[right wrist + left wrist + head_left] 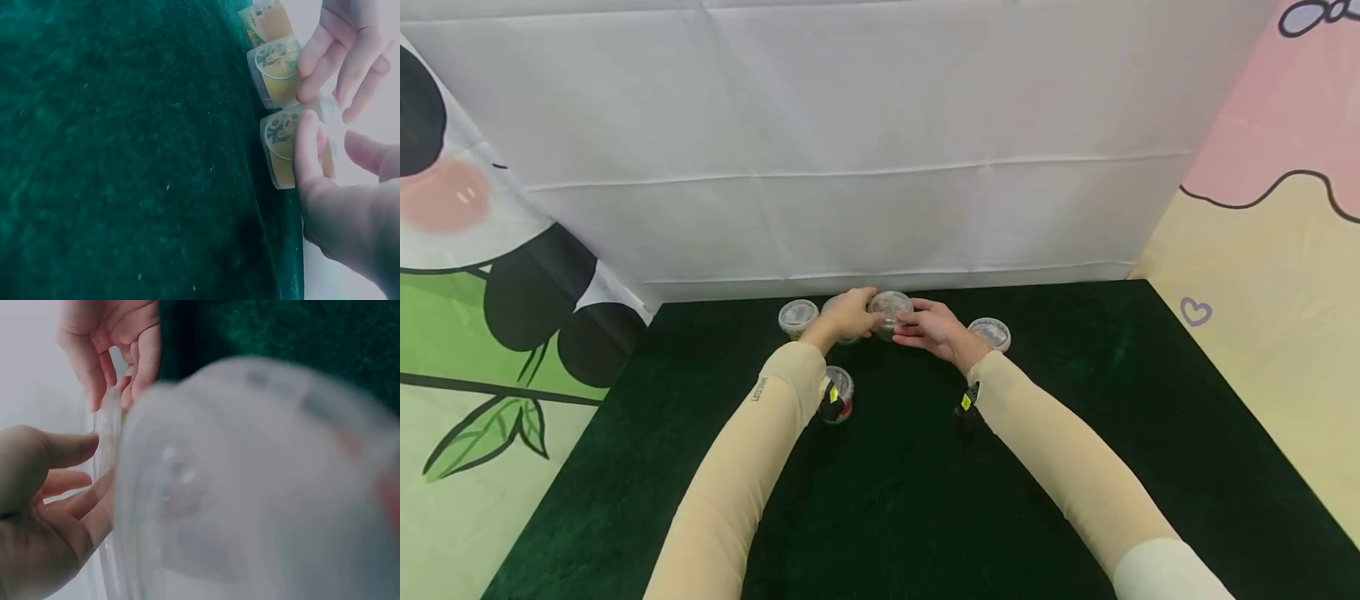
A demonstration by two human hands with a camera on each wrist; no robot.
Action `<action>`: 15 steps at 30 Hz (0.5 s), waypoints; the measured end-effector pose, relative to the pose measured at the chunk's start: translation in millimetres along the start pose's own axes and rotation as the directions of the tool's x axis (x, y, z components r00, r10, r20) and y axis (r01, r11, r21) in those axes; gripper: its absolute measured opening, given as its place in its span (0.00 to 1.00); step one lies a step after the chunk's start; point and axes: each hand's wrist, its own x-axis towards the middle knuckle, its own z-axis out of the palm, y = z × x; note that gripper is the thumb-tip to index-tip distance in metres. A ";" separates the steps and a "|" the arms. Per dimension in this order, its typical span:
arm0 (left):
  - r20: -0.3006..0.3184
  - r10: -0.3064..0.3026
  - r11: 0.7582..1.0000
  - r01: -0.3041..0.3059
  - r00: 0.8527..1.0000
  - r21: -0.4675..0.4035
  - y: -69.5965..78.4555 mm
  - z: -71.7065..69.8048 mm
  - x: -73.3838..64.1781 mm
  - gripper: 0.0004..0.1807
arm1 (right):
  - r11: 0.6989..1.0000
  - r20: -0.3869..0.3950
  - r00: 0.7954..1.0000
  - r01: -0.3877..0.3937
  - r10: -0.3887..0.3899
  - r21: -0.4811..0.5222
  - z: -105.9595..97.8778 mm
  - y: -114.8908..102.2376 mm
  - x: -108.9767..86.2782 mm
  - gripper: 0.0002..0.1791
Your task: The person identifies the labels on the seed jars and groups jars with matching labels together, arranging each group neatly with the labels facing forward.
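Between my two hands stands a round clear plastic tub (891,305) with a lid, at the back edge of the green table. My left hand (848,314) holds its left side, thumb in front and fingers behind. On the opposite side, my right hand (936,332) grips the same tub with fingers and thumb spread around it. The right wrist view shows this tub (282,140) with a printed yellowish label. A second labelled tub (275,72) sits beside it, partly covered by my left hand in the head view. A blurred tub (250,487) fills much of the left wrist view.
Another lidded tub (798,316) ends the row at the left. One more tub (992,333) stands behind my right wrist. A tub with something red (841,385) is nearer, beside my left forearm. White cloth (880,192) hangs behind the green tabletop (880,517).
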 end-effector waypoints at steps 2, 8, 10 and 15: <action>-0.033 -0.012 1.000 0.013 0.999 0.016 1.2 2.3 0.3 0.32 | 1.000 0.000 1.000 0.003 -0.003 0.006 1.5 0.4 1.4 0.34; -0.071 -0.064 0.998 0.065 0.995 0.010 6.2 9.6 -1.5 0.29 | 1.000 0.003 1.000 0.009 -0.009 -0.005 4.5 3.2 2.1 0.31; -0.068 -0.073 0.997 0.074 0.995 0.013 8.2 11.2 -2.3 0.29 | 1.000 -0.002 1.000 0.009 -0.009 -0.012 4.2 4.2 1.8 0.31; -0.075 -0.087 0.995 0.090 0.993 0.042 13.2 12.6 -3.8 0.29 | 1.000 -0.001 1.000 0.021 -0.021 -0.018 2.5 5.9 1.9 0.31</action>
